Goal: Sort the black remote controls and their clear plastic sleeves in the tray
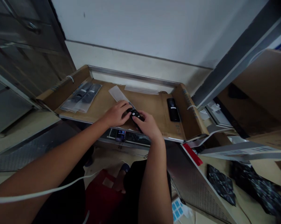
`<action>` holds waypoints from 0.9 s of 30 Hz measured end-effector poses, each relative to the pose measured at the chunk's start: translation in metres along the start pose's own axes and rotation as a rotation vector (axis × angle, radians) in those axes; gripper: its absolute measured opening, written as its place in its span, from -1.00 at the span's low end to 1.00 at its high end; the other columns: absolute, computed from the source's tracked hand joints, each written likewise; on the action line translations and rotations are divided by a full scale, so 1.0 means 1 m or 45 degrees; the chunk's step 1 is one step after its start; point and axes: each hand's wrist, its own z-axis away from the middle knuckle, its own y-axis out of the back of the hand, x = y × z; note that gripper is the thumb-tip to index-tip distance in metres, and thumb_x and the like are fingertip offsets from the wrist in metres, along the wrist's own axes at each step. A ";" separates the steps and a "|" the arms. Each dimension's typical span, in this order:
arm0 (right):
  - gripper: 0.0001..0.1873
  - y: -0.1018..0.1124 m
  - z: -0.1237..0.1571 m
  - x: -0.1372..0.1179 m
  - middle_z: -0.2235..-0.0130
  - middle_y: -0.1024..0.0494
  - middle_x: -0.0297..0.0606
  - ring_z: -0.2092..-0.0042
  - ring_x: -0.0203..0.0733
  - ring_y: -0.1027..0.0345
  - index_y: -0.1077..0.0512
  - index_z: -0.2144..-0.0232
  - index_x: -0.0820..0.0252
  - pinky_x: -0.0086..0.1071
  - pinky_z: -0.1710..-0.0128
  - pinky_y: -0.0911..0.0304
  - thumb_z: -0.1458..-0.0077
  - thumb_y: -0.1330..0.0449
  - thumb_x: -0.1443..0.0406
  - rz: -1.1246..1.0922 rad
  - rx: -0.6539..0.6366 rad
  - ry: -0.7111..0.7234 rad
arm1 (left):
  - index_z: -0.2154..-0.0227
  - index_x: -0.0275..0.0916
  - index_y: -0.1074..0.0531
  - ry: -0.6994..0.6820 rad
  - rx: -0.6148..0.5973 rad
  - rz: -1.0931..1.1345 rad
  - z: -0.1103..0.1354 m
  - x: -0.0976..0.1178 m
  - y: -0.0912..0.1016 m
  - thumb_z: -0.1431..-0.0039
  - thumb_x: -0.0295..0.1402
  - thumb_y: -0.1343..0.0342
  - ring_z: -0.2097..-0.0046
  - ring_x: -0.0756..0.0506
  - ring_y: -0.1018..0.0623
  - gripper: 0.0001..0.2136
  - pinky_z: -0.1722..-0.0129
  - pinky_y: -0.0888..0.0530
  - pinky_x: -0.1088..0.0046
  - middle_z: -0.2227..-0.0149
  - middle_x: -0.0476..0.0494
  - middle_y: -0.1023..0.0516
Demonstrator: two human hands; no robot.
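Observation:
Both of my hands meet at the front middle of a cardboard-lined work surface [152, 105]. My right hand [148, 124] is closed around a small black remote control [136, 115], whose round button pad shows between the hands. My left hand [118, 112] lies curled over the remote's far end and over a clear plastic sleeve [118, 93] that stretches away behind it. Whether the remote is partly inside the sleeve is hidden by my fingers.
Bagged remotes [81, 96] lie at the left of the cardboard, and one bare black remote [173, 109] at the right. Cardboard flaps [189, 112] rise on both sides. A white cable [49, 190] crosses my left forearm. Dark patterned bags [221, 183] lie lower right.

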 end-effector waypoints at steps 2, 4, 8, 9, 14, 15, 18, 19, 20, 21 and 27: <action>-0.65 -0.002 -0.001 0.000 0.16 -0.62 -0.20 0.15 -0.13 -0.47 -0.53 0.06 0.17 -0.29 0.12 -0.39 -0.12 -0.24 0.17 0.051 0.025 0.034 | 0.06 -0.23 -0.43 0.042 -0.005 0.011 0.000 0.000 -0.002 -0.31 -0.37 0.01 0.03 -0.18 -0.51 -0.79 -0.03 -0.46 0.23 0.12 -0.23 -0.50; -0.66 -0.003 -0.002 0.000 0.15 -0.63 -0.19 0.13 -0.12 -0.48 -0.53 0.07 0.19 -0.29 0.11 -0.37 -0.12 -0.24 0.20 0.083 0.039 0.043 | 0.10 -0.23 -0.42 0.072 0.000 0.011 -0.001 -0.001 -0.003 -0.32 -0.38 0.03 0.11 -0.15 -0.52 -0.82 0.04 -0.48 0.27 0.18 -0.19 -0.51; -0.65 -0.004 -0.003 0.002 0.15 -0.63 -0.19 0.15 -0.13 -0.48 -0.53 0.06 0.19 -0.30 0.13 -0.35 -0.12 -0.25 0.19 0.114 0.041 0.018 | 0.13 -0.23 -0.42 0.141 0.029 0.002 -0.001 -0.003 -0.004 -0.31 -0.38 0.01 0.19 -0.12 -0.53 -0.85 0.12 -0.47 0.31 0.19 -0.17 -0.51; -0.65 -0.003 -0.002 0.002 0.16 -0.63 -0.19 0.17 -0.13 -0.48 -0.53 0.06 0.19 -0.30 0.14 -0.35 -0.12 -0.25 0.19 0.120 0.040 0.010 | 0.14 -0.23 -0.42 0.151 0.033 -0.001 -0.001 -0.004 -0.005 -0.31 -0.38 0.00 0.20 -0.12 -0.53 -0.85 0.14 -0.47 0.32 0.20 -0.16 -0.52; -0.66 -0.003 -0.002 0.004 0.14 -0.63 -0.17 0.13 -0.12 -0.49 -0.53 0.06 0.19 -0.28 0.10 -0.35 -0.12 -0.26 0.21 0.123 0.036 0.039 | 0.19 -0.24 -0.45 0.131 0.031 -0.023 -0.002 -0.005 -0.006 -0.32 -0.39 0.00 0.23 -0.10 -0.53 -0.86 0.16 -0.46 0.33 0.24 -0.15 -0.53; -0.66 -0.003 -0.002 0.004 0.14 -0.64 -0.16 0.12 -0.11 -0.49 -0.53 0.06 0.19 -0.28 0.09 -0.35 -0.12 -0.26 0.21 0.129 0.035 0.043 | 0.19 -0.24 -0.46 0.128 0.027 -0.024 -0.002 -0.005 -0.007 -0.32 -0.39 0.00 0.23 -0.10 -0.53 -0.85 0.17 -0.46 0.33 0.25 -0.15 -0.53; -0.67 -0.003 -0.002 0.003 0.14 -0.64 -0.16 0.12 -0.09 -0.50 -0.53 0.06 0.19 -0.27 0.10 -0.35 -0.13 -0.26 0.22 0.149 0.030 0.049 | 0.21 -0.24 -0.46 0.138 0.022 -0.015 -0.002 -0.003 -0.006 -0.31 -0.32 -0.06 0.24 -0.10 -0.53 -0.87 0.17 -0.46 0.34 0.27 -0.13 -0.53; -0.67 -0.003 -0.002 0.003 0.14 -0.64 -0.16 0.12 -0.09 -0.50 -0.53 0.06 0.18 -0.26 0.10 -0.35 -0.13 -0.25 0.22 0.152 0.027 0.054 | 0.22 -0.23 -0.46 0.148 0.027 -0.012 -0.002 -0.002 -0.006 -0.29 -0.30 -0.08 0.24 -0.09 -0.54 -0.87 0.17 -0.46 0.34 0.27 -0.12 -0.53; -0.67 -0.003 -0.001 0.002 0.13 -0.64 -0.16 0.12 -0.09 -0.51 -0.53 0.05 0.18 -0.26 0.09 -0.35 -0.14 -0.25 0.21 0.159 0.024 0.058 | 0.23 -0.23 -0.46 0.156 0.029 -0.010 -0.003 -0.002 -0.006 -0.28 -0.30 -0.10 0.24 -0.09 -0.54 -0.88 0.17 -0.46 0.34 0.28 -0.11 -0.53; -0.67 -0.003 -0.001 0.001 0.13 -0.64 -0.16 0.11 -0.08 -0.51 -0.53 0.04 0.17 -0.26 0.09 -0.35 -0.14 -0.26 0.21 0.171 0.022 0.060 | 0.24 -0.23 -0.46 0.162 0.029 -0.011 -0.003 -0.002 -0.005 -0.28 -0.31 -0.10 0.24 -0.09 -0.54 -0.89 0.17 -0.46 0.34 0.28 -0.11 -0.53; -0.66 -0.003 0.002 -0.006 0.12 -0.65 -0.15 0.08 -0.03 -0.51 -0.52 0.03 0.13 -0.22 0.07 -0.34 -0.12 -0.28 0.22 0.289 0.052 0.071 | 0.25 -0.22 -0.46 0.151 0.027 -0.016 -0.002 -0.006 -0.007 -0.27 -0.42 -0.03 0.26 -0.07 -0.53 -0.89 0.20 -0.45 0.36 0.28 -0.11 -0.56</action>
